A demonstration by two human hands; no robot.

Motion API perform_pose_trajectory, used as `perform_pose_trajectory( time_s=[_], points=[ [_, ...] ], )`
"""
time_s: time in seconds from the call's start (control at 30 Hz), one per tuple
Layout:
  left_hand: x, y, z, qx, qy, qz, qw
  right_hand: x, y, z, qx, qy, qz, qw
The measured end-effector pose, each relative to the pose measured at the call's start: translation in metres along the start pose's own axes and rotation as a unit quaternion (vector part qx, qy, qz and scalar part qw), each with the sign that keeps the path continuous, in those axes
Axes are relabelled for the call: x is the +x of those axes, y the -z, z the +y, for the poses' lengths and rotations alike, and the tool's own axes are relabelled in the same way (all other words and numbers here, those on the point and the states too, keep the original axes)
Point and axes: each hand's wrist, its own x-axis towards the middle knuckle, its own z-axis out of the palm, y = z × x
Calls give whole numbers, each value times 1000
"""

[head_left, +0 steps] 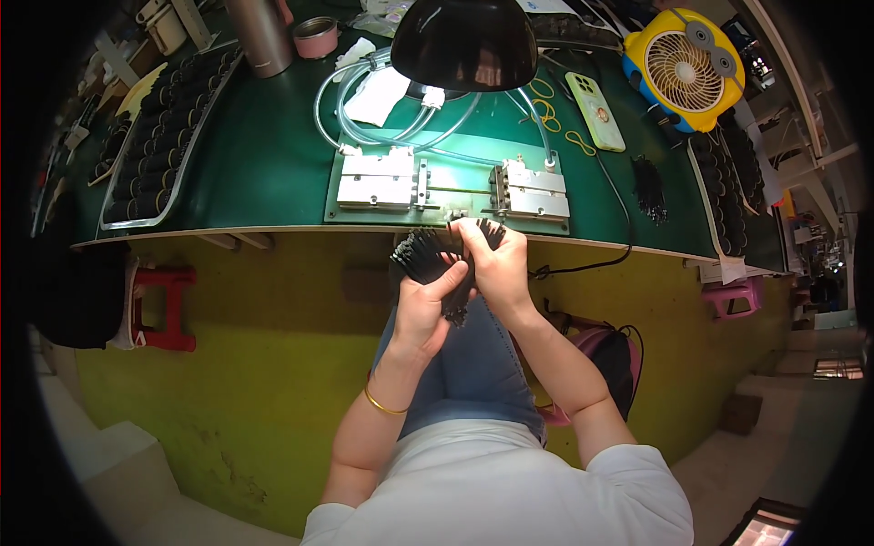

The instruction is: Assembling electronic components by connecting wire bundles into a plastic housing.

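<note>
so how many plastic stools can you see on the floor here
2: a red stool at the left and a pink stool at the right, below the front edge of the green workbench. Others may be hidden beneath it.

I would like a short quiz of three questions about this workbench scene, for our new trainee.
1. True or false: in the picture, the yellow fan is to the right of the phone.
2. What do the left hand and right hand hold? A) a pink cup B) thin black strands C) a clear hose
3. Fill in: around the left forearm is a gold-coloured ___.

Key: 1 true; 2 B; 3 bangle.
</note>
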Motion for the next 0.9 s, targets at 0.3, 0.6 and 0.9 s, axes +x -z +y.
perform_pose_trajectory(
  time_s=[0.3,0.6,0.9],
  points=[
    [3,0,-1,-1,-5,-5,1000,7,0,4,37,-5,1,999],
    [2,-4,3,-13,9,-2,1000,8,1,15,44,29,18,998],
    [0,2,-1,8,-4,-12,1000,-3,-1,0,4,18,-16,1000]
  ],
)
